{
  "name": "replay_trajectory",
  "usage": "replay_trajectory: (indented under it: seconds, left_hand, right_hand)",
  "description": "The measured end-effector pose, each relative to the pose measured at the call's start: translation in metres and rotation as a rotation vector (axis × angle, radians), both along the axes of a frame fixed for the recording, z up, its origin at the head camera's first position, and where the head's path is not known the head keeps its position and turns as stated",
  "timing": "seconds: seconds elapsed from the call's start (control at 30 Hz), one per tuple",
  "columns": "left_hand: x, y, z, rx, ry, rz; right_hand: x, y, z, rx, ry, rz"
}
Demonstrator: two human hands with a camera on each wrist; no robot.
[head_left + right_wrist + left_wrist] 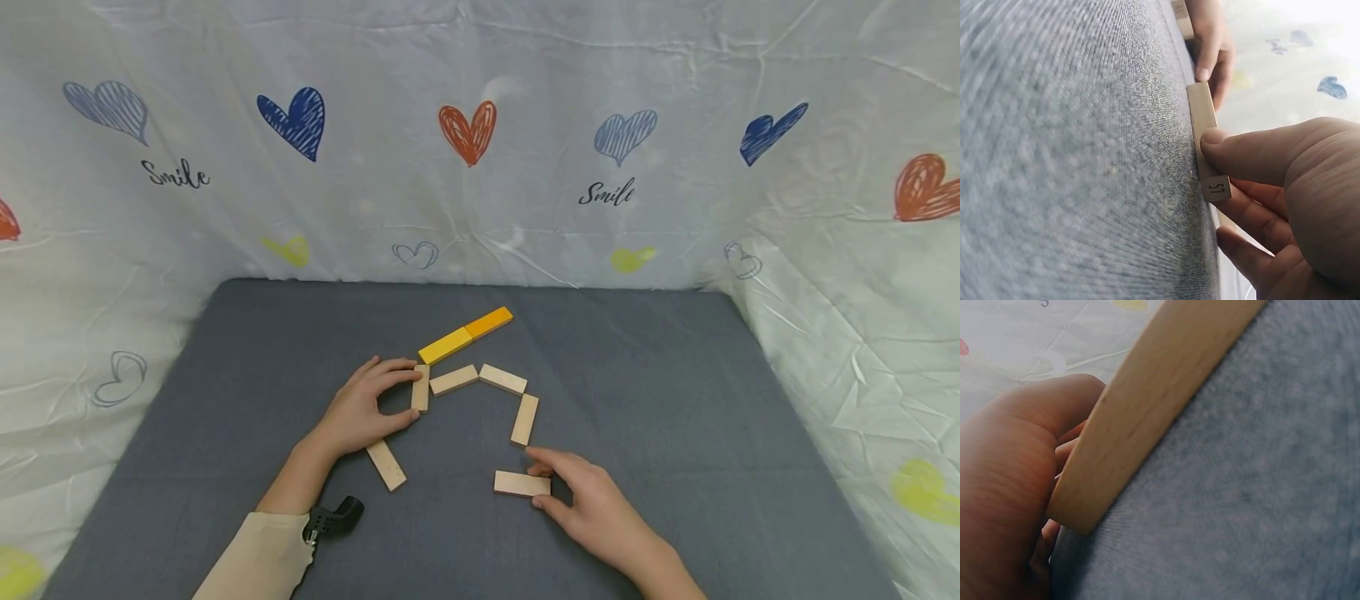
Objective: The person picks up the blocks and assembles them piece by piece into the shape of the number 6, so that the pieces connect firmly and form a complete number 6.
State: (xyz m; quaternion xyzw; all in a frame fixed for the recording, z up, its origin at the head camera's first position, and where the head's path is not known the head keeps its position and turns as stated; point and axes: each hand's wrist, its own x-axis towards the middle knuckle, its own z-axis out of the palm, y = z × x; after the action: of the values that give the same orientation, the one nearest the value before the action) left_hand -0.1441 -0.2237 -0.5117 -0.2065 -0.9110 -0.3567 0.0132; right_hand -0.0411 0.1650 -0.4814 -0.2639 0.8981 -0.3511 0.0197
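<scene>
My left hand pinches a plain wooden block, its thumb at the near end and its fingers near the far end. Beside the heel of that hand lies a slanted wooden block; a wooden block fills much of the left wrist view. My right hand holds another wooden block by its right end, where the right wrist view shows a block end marked 57. Between the hands, three more blocks form an arch: a left one, a top one and a right one.
A yellow block and an orange block lie end to end behind the arch. Grey cloth covers the table. A white sheet with printed hearts hangs behind it. A black strap sits on the left wrist.
</scene>
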Motion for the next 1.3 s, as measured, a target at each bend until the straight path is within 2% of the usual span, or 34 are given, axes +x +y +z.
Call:
replay_trajectory:
  seconds: [0.33,0.67,1.1,1.3]
  left_hand:
    - [0.001,0.0,0.0,0.003,0.003,-0.001]
    - [0.001,0.0,0.001,-0.003,-0.003,0.007]
    - [0.002,0.0,0.001,-0.007,-0.002,0.01]
    - [0.002,-0.001,0.001,-0.006,0.001,0.005]
  right_hand:
    - [-0.002,0.0,0.0,-0.003,-0.015,0.006]
    - [-0.007,-0.003,0.005,-0.047,0.036,0.044]
    - [-0.022,-0.017,0.012,-0.053,0.035,0.091]
    - [-0.029,-0.024,0.013,-0.075,0.071,0.123]
